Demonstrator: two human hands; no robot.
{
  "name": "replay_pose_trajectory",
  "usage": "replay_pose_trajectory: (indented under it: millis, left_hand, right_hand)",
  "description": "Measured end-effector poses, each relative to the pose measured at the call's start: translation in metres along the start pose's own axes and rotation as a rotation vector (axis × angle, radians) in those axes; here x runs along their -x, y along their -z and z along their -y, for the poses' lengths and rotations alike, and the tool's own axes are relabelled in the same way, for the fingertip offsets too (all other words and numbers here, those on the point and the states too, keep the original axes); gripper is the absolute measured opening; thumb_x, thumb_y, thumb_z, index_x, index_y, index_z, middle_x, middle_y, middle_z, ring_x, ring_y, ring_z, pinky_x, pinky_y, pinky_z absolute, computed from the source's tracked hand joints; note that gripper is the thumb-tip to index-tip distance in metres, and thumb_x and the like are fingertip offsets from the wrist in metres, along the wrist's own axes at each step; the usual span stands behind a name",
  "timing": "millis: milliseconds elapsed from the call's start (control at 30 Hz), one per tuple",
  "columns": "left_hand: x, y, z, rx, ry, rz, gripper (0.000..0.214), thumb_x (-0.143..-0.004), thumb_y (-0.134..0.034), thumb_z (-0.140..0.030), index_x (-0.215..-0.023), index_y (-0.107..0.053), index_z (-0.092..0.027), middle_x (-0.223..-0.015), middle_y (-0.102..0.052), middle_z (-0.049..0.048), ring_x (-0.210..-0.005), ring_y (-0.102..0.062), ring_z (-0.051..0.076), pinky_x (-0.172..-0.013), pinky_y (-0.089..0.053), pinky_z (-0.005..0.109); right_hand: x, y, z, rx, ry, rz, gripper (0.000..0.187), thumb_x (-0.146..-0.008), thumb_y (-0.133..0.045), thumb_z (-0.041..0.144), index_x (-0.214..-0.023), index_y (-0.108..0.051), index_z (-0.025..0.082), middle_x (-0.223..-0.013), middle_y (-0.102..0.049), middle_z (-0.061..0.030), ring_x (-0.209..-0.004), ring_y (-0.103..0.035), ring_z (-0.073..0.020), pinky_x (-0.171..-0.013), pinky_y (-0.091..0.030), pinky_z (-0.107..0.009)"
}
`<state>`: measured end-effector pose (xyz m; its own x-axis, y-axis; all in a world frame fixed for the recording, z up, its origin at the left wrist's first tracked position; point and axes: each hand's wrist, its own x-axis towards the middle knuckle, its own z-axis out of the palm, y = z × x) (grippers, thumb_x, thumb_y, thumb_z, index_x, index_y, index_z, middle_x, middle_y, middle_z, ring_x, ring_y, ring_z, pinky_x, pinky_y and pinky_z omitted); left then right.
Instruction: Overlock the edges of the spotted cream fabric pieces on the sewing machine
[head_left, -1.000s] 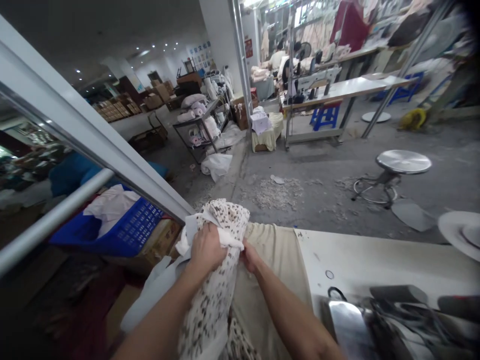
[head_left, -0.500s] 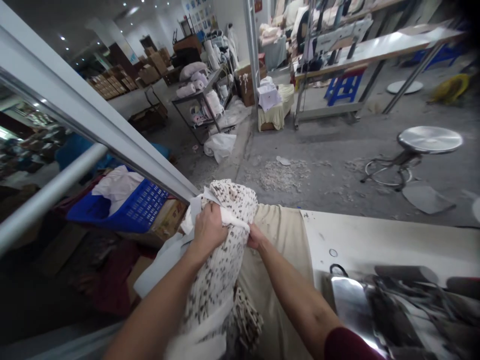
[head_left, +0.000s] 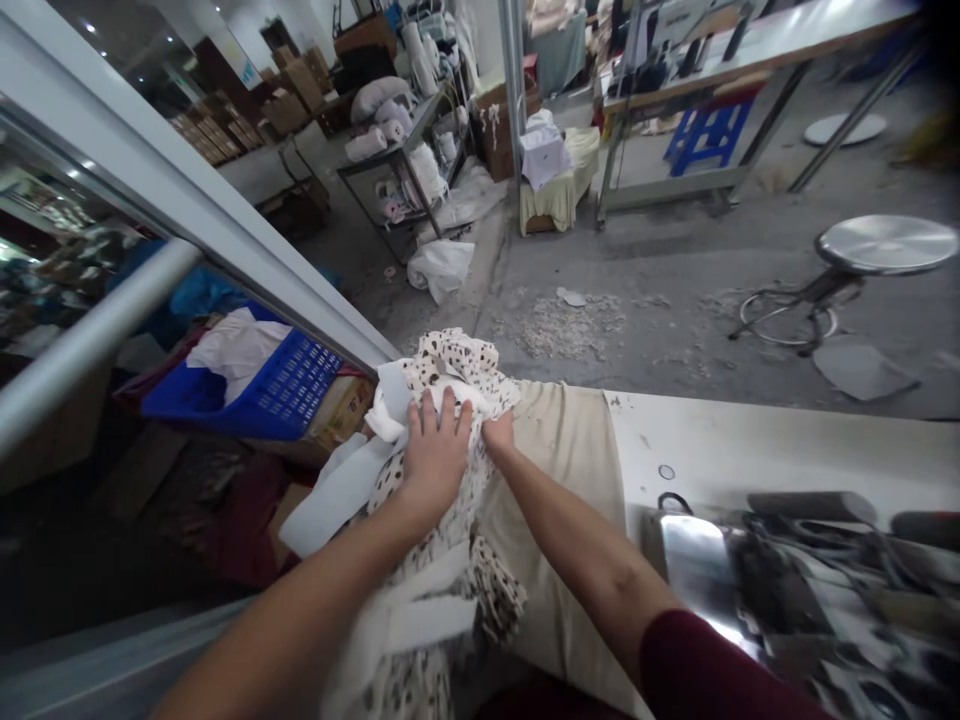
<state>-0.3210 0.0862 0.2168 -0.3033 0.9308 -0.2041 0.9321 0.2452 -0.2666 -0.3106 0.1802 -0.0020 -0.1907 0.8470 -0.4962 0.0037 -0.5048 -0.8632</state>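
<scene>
A white fabric with dark spots (head_left: 457,352) lies bunched in a long heap down the middle, over the table's left end. My left hand (head_left: 437,445) rests flat on top of it, fingers spread. Close by on the right, my right hand (head_left: 498,434) grips the fabric's right edge; its fingertips are hidden in the cloth. White strips (head_left: 431,620) lie over the lower part of the fabric, and pale blue-grey sheets (head_left: 337,495) stick out on its left. A bundle of spotted ruffled strips (head_left: 499,590) hangs beside it. Beneath is a beige cloth (head_left: 559,470).
Right of the cloth is a white tabletop (head_left: 697,430) with a blurred machine (head_left: 697,570). A blue basket (head_left: 277,390) holding white cloth stands at left, behind a slanted metal frame (head_left: 247,220). A round metal stool (head_left: 885,245) and scraps (head_left: 574,325) are on the floor beyond.
My left hand has opened from a closed grip on the fabric and now lies flat with fingers spread. The fabric's far end looks more crumpled. The view has tilted slightly downward.
</scene>
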Motion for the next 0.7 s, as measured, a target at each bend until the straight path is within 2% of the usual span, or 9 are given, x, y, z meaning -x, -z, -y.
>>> replay_pose_trajectory:
  millis: [100, 167, 233, 333, 433, 533, 633, 700]
  left_hand:
    - [0.029, 0.005, -0.006, -0.051, -0.079, 0.007, 0.061, -0.091, -0.049, -0.015, -0.151, -0.044, -0.024, -0.166, -0.018, 0.0086, -0.154, 0.0, 0.038, -0.122, -0.003, 0.065]
    - [0.054, 0.005, -0.011, -0.07, -0.111, 0.059, 0.057, -0.091, -0.047, -0.012, -0.147, -0.05, -0.02, -0.165, -0.022, 0.011, -0.154, -0.001, 0.037, -0.124, -0.001, 0.064]
    - [0.084, 0.003, -0.015, -0.075, -0.087, 0.069, 0.055, -0.091, -0.048, -0.012, -0.145, -0.053, -0.015, -0.163, -0.024, 0.0142, -0.154, -0.002, 0.038, -0.124, -0.001, 0.063]
    - [0.135, -0.007, -0.018, -0.055, -0.047, 0.041, 0.053, -0.091, -0.056, -0.021, -0.144, -0.054, -0.018, -0.164, -0.021, 0.0128, -0.153, -0.001, 0.041, -0.123, -0.003, 0.067]
    - [0.177, -0.026, -0.013, -0.003, -0.106, 0.153, 0.069, -0.08, -0.075, -0.041, -0.145, -0.053, -0.029, -0.164, -0.022, 0.0093, -0.152, -0.009, 0.043, -0.119, -0.007, 0.072]
    - [0.195, -0.043, 0.001, -0.02, -0.093, 0.246, 0.08, -0.074, -0.08, -0.047, -0.147, -0.048, -0.033, -0.164, -0.021, 0.0097, -0.151, -0.016, 0.041, -0.118, -0.008, 0.073]
    - [0.194, -0.05, 0.012, -0.021, -0.109, 0.252, 0.082, -0.076, -0.079, -0.048, -0.149, -0.045, -0.035, -0.165, -0.019, 0.0086, -0.152, -0.016, 0.04, -0.118, -0.007, 0.073]
    - [0.193, -0.048, 0.013, -0.027, -0.12, 0.24, 0.081, -0.076, -0.079, -0.047, -0.149, -0.045, -0.034, -0.165, -0.019, 0.0084, -0.152, -0.016, 0.039, -0.119, -0.007, 0.073]
  right_hand:
    - [0.007, 0.009, 0.01, 0.076, 0.024, -0.027, 0.038, -0.097, -0.061, 0.038, -0.128, -0.059, 0.017, -0.131, -0.06, -0.0117, -0.116, -0.06, -0.0265, -0.101, -0.047, -0.051]
    - [0.02, 0.016, 0.019, 0.112, 0.076, -0.036, 0.046, -0.099, -0.053, 0.041, -0.138, -0.053, 0.016, -0.138, -0.055, -0.0155, -0.124, -0.055, -0.029, -0.107, -0.042, -0.053]
    - [0.039, 0.021, 0.028, 0.134, 0.172, 0.007, 0.056, -0.098, -0.048, 0.045, -0.147, -0.045, 0.018, -0.147, -0.048, -0.0162, -0.133, -0.047, -0.0293, -0.112, -0.037, -0.05]
    - [0.067, 0.028, 0.041, 0.176, 0.356, 0.167, 0.073, -0.083, -0.067, 0.053, -0.148, -0.047, 0.026, -0.159, -0.033, -0.0106, -0.146, -0.031, -0.0304, -0.119, -0.028, -0.046]
    - [0.083, 0.034, 0.049, 0.221, 0.476, 0.288, 0.081, -0.069, -0.081, 0.05, -0.142, -0.055, 0.025, -0.164, -0.023, -0.0099, -0.151, -0.02, -0.0347, -0.122, -0.018, -0.049]
    - [0.086, 0.046, 0.047, 0.235, 0.487, 0.283, 0.075, -0.075, -0.075, 0.046, -0.143, -0.053, 0.024, -0.161, -0.03, -0.0108, -0.149, -0.024, -0.032, -0.121, -0.022, -0.048]
    - [0.092, 0.066, 0.033, 0.254, 0.403, 0.197, 0.066, -0.084, -0.061, 0.038, -0.145, -0.047, 0.016, -0.149, -0.045, -0.0176, -0.137, -0.041, -0.0308, -0.113, -0.035, -0.047]
    - [0.104, 0.085, 0.022, 0.28, 0.315, 0.158, 0.06, -0.083, -0.056, 0.031, -0.139, -0.05, 0.011, -0.136, -0.054, -0.0206, -0.123, -0.051, -0.0309, -0.105, -0.043, -0.046]
